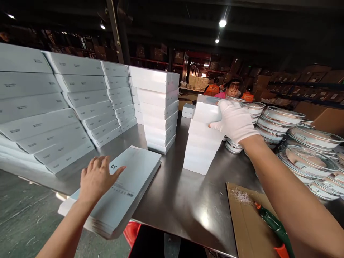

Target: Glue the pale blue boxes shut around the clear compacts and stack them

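The left hand (98,177) is bare and stretched forward, palm down, fingers spread and lying flat on top of a pile of flattened white cartons (120,191); its grip is wide, closed on nothing. That pile lies at the near left edge of the steel worktop (182,200), partly overhanging the edge, to the left of the short stack of white boxes (201,143). The top carton bears a small black logo beside the fingertips, a few lines of print too small to read, and a barcode nearer the camera. The right hand (233,120) wears a white glove and reaches out at full arm's length, wrist bent inward, its grip closed around the right end of the topmost white box (206,111) of that short stack, which stands near the middle of the worktop. Left of the stack stands a taller pile of white boxes (159,107), and further left are slanting rows of flat white boxes (53,107), each with a small dark label that cannot be read. Right of the stack lie heaps of glass lids (303,150). Nearer than the stack, a sheet of cardboard (247,218) carries a green-handled tool (274,225). Beyond the stack a person (232,89) sits facing this way.
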`<act>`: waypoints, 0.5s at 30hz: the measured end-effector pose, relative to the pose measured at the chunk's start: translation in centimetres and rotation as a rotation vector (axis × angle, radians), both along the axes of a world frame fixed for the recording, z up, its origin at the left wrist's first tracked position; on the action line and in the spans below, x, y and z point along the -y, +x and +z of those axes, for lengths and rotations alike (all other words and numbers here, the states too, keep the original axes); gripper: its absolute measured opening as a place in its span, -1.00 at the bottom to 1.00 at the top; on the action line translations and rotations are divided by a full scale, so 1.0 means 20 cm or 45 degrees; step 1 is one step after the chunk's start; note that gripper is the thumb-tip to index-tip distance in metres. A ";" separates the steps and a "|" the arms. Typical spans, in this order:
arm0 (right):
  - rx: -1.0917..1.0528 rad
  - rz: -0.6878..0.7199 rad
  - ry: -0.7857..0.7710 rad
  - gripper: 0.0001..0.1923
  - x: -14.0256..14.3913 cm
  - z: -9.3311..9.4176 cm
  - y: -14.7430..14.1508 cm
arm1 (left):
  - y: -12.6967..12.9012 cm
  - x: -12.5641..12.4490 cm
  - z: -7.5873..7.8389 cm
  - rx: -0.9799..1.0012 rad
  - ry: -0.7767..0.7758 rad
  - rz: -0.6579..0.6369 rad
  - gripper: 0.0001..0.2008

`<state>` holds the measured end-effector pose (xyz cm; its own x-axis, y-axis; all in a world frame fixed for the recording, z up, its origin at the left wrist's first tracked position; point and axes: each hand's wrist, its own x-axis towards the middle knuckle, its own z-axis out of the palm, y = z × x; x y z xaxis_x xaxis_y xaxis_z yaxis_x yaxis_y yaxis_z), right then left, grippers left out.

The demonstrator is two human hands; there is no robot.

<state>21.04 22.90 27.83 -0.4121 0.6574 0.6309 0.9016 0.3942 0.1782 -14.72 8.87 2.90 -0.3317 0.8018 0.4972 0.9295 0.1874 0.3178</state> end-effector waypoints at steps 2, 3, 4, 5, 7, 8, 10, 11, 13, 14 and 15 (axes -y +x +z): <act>-0.014 0.056 0.007 -0.22 0.04 -0.03 0.01 | -0.05 -0.02 -0.05 -0.033 -0.114 0.127 -0.46; -0.042 0.109 0.054 -0.23 0.10 -0.06 0.03 | -0.07 -0.03 -0.07 -0.047 -0.158 0.184 -0.45; -0.078 0.185 0.125 -0.29 0.18 -0.10 0.05 | -0.08 -0.05 -0.09 -0.061 -0.189 0.236 -0.44; -0.122 0.270 0.206 -0.38 0.26 -0.15 0.08 | -0.08 -0.06 -0.10 -0.077 -0.209 0.276 -0.43; -0.168 0.415 0.323 -0.56 0.45 -0.27 0.14 | -0.09 -0.06 -0.09 -0.107 -0.221 0.329 -0.38; -0.165 0.449 0.360 -0.61 0.53 -0.34 0.16 | -0.09 -0.06 -0.06 -0.117 -0.214 0.353 -0.35; -0.107 0.444 0.445 -0.70 0.66 -0.49 0.17 | -0.06 -0.01 0.01 -0.120 -0.189 0.412 -0.32; -0.069 0.415 0.483 -0.74 0.71 -0.56 0.16 | -0.03 0.02 0.05 -0.124 -0.161 0.418 -0.34; -0.034 0.362 0.527 -0.80 0.79 -0.67 0.13 | 0.06 0.12 0.13 -0.162 -0.020 0.341 -0.43; -0.035 0.341 0.521 -0.82 0.82 -0.72 0.10 | 0.12 0.17 0.15 -0.221 0.110 0.157 -0.48; -0.052 0.327 0.501 -0.82 0.85 -0.76 0.09 | 0.19 0.22 0.16 -0.290 0.323 -0.030 -0.52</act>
<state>22.76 5.97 12.58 -0.4994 0.2448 0.8311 0.7932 0.5150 0.3250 -10.99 4.41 6.14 -0.1722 0.6490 0.7411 0.9850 0.1069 0.1353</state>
